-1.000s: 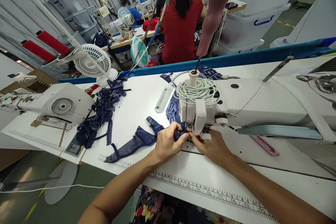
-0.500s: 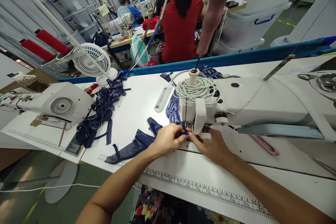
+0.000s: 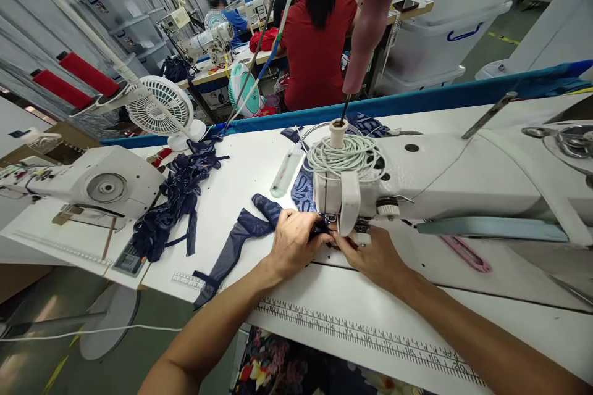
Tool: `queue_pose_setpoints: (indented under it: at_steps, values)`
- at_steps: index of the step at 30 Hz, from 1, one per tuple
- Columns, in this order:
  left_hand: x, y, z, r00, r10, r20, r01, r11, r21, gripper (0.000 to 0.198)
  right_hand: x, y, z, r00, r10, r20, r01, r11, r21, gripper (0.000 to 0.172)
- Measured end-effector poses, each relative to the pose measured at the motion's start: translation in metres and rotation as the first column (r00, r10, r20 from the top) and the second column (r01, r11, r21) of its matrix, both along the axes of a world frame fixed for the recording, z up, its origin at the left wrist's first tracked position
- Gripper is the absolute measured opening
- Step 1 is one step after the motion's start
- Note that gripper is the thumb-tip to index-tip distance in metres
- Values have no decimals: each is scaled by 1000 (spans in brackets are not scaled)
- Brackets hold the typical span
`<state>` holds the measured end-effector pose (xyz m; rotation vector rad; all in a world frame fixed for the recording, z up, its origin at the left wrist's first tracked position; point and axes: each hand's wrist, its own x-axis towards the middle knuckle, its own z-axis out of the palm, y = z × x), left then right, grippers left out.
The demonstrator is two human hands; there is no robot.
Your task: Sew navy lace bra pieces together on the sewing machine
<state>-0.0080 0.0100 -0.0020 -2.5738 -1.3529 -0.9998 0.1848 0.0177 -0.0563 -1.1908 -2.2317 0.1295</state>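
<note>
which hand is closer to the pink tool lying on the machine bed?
Right. The right hand is left of the pink tool, not touching it; the left hand is farther left still, gripping navy fabric.

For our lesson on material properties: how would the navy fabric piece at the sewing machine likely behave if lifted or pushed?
Probably floppy: the navy fabric piece lies in soft folds and its strap end hangs at the table edge. Likely very light, since the left hand bunches it with fingertips. Pushed, it would probably wrinkle rather than slide whole.
</note>
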Motion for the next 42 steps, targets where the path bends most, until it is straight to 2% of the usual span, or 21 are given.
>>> queue_pose_setpoints:
  at_steps: [3,8,13,20,24,28,32,36,42]
  values:
    - [0,-1,-2,999,-22,-27,21,999,-40,18,-1,1,8,1000,-10,27,10,1000,-2,26]
    - [-1,-7,2,990,53,-128,-50,998,30,12,8,-4,37,995,33,91,-36,999,37,32]
    - [-1,-7,5,990,24,-138,-40,992,-117,12,29,-14,58,972,104,212,-132,984,118,34]
    - [-6,-5,7,993,-39,-112,19,984,-175,16,20,-21,47,935,183,304,-258,939,227,26]
    - [-9,-5,8,985,-88,-148,62,983,-173,18,12,-26,43,943,179,282,-255,931,261,23]
    - [-11,-2,9,985,-111,-131,85,977,-194,19,12,-28,36,944,168,285,-233,949,212,26]
    - [-14,0,6,981,-147,-128,115,967,-226,21,16,-30,18,942,183,282,-221,969,109,40]
    - [-17,1,6,978,-159,-133,124,962,-242,21,15,-36,5,953,161,257,-191,977,96,44]
    - [-17,0,9,966,-195,-167,157,964,-216,22,14,-40,14,954,140,266,-182,973,140,41]
